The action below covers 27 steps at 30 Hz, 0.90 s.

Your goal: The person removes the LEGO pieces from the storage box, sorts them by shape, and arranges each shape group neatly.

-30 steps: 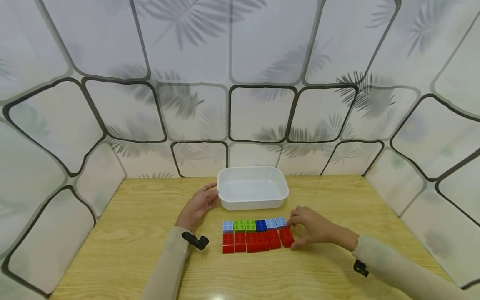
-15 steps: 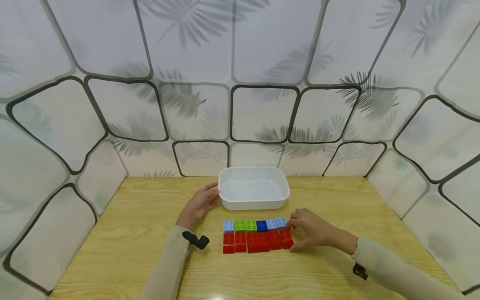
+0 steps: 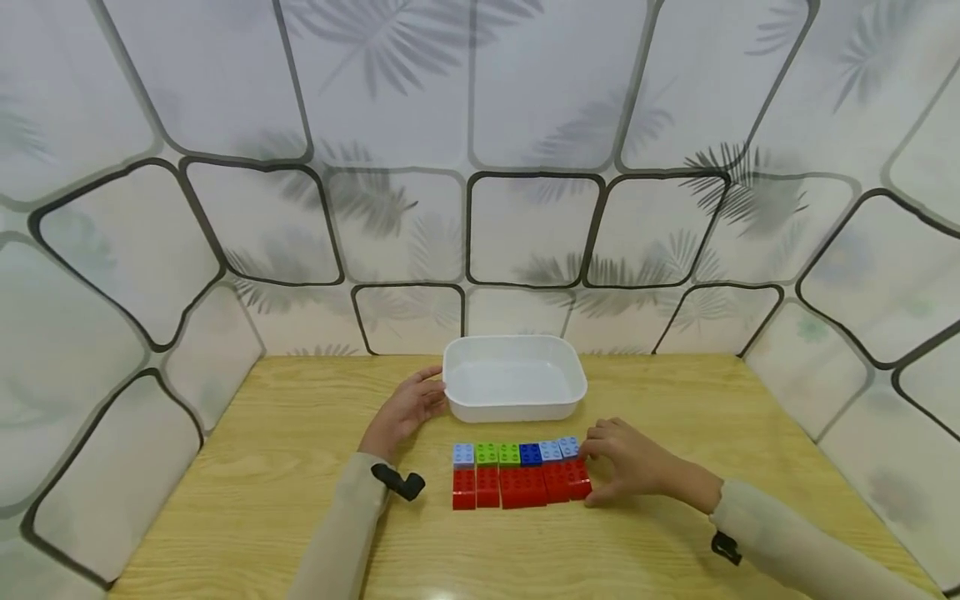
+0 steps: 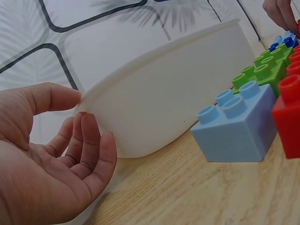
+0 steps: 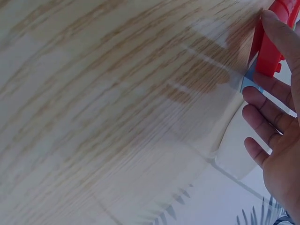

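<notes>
Toy building bricks stand in two touching rows on the table. The back row has a light blue brick [image 3: 463,455] at its left end, then green bricks [image 3: 487,454], a dark blue brick [image 3: 530,455] and light blue bricks [image 3: 551,451]. Red bricks [image 3: 522,488] form the front row. My right hand [image 3: 637,463] pinches the rightmost red brick [image 3: 578,480] between thumb and index finger, its other fingers loose in the right wrist view. Behind the rows is a white plastic basin [image 3: 517,413]. My left hand [image 3: 408,414], fingers loosely bent, rests against the basin's left side.
The wooden table [image 3: 262,492] carries everything. Patterned fabric walls [image 3: 532,229] enclose it at the back and on both sides. Each sleeve bears a black wrist strap, such as the left strap [image 3: 397,481].
The rightmost red brick, tilted and slightly apart a second ago, now sits up against its red neighbour, pushed leftward by my right hand. My left hand stays at the basin.
</notes>
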Tool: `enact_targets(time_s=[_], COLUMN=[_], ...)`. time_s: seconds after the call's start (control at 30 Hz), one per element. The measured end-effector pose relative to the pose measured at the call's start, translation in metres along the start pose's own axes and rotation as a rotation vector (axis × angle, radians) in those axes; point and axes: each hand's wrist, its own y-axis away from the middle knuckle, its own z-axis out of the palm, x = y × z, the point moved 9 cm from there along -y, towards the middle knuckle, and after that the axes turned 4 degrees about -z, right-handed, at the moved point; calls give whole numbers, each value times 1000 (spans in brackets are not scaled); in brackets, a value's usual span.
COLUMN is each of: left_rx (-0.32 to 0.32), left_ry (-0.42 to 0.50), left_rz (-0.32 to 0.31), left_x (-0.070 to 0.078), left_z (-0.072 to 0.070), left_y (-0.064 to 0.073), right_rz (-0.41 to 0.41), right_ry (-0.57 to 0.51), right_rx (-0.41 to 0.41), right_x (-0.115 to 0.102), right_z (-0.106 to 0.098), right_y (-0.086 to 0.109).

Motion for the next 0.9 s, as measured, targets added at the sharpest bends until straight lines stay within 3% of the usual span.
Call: enact_targets(time_s=[0.33,0.9], left_rx=[2,11], left_ry=[-23,-18], left_rz=[13,-9], left_x=[7,0], left_z=[0,0], left_y=[2,0], right_rz=[9,54], right_ry=[-5,-14], right_rx=[9,0], right_x=[1,0], right_z=[-2,-3], right_y=[0,4])
